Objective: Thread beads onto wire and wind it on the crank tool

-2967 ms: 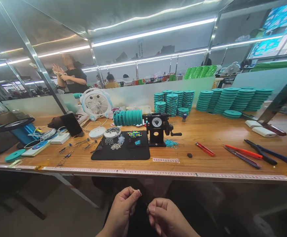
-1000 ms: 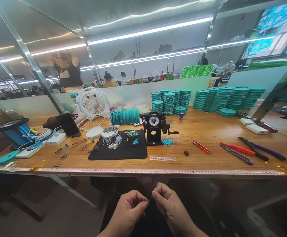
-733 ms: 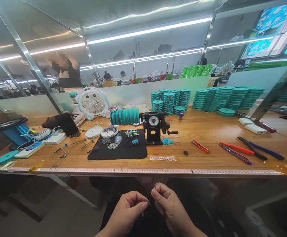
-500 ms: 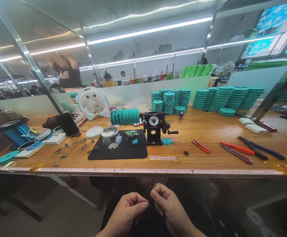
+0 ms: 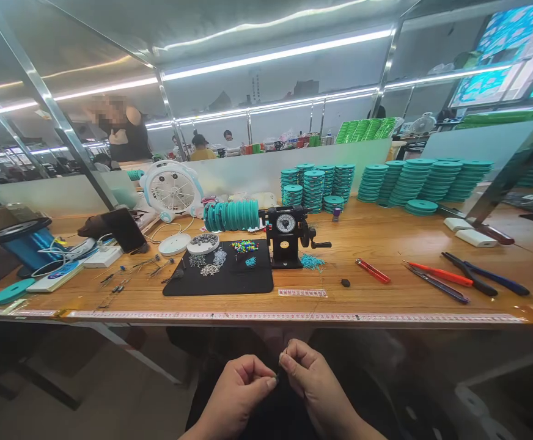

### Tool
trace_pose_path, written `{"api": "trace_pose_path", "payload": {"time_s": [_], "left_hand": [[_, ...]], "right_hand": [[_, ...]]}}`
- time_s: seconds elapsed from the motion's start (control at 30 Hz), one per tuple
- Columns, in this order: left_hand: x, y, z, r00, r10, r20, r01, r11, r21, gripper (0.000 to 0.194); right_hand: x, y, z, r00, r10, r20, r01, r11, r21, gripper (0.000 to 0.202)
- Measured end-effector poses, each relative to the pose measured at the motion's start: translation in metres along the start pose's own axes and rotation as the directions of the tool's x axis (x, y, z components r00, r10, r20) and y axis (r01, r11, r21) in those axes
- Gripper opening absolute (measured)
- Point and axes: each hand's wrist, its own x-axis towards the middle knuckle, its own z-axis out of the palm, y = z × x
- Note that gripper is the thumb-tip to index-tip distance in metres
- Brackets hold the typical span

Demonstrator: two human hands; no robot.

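My left hand (image 5: pixel 243 391) and my right hand (image 5: pixel 315 382) are close together over my lap, below the table's front edge. Thumb and forefinger of each are pinched. A thin dark strand shows at the right fingertips, and a tiny dark piece sits at the left fingertips; both are too small to identify. On the table ahead stands a black hand-crank winder (image 5: pixel 286 237) with a round dial, carrying a row of teal spools (image 5: pixel 232 216). A black mat (image 5: pixel 220 284) beside it bears small heaps of metal parts and colored beads (image 5: pixel 245 246).
Stacks of teal spools (image 5: pixel 417 180) line the back. A red-handled tool (image 5: pixel 373 271), tweezers (image 5: pixel 436 286) and dark-handled scissors (image 5: pixel 470 275) lie at right. At left are a white fan (image 5: pixel 171 190), a phone (image 5: pixel 124 231) and a blue wire reel (image 5: pixel 30 244). People are in the background.
My hands stay almost in place, still pinched; the left fingertips shift very slightly. In the background, a person's raised arm has come down.
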Motion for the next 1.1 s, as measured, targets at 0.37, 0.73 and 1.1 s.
{"api": "trace_pose_path", "payload": {"time_s": [0.37, 0.73, 1.1], "left_hand": [[0.003, -0.006, 0.004, 0.998, 0.051, -0.045, -0.046, 0.993, 0.105, 0.034], [0.006, -0.016, -0.001, 0.995, -0.039, 0.095, 0.063, 0.962, -0.264, 0.039], [0.004, -0.019, -0.004, 0.993, -0.104, 0.046, 0.113, 0.959, -0.259, 0.038]], "right_hand": [[-0.006, -0.003, 0.002, 0.998, -0.026, 0.053, 0.026, 1.000, -0.007, 0.039], [-0.005, -0.006, 0.006, 0.999, 0.004, 0.036, -0.010, 0.986, 0.165, 0.037], [-0.007, -0.007, 0.004, 0.992, 0.020, 0.126, -0.046, 0.977, 0.207, 0.034]]}}
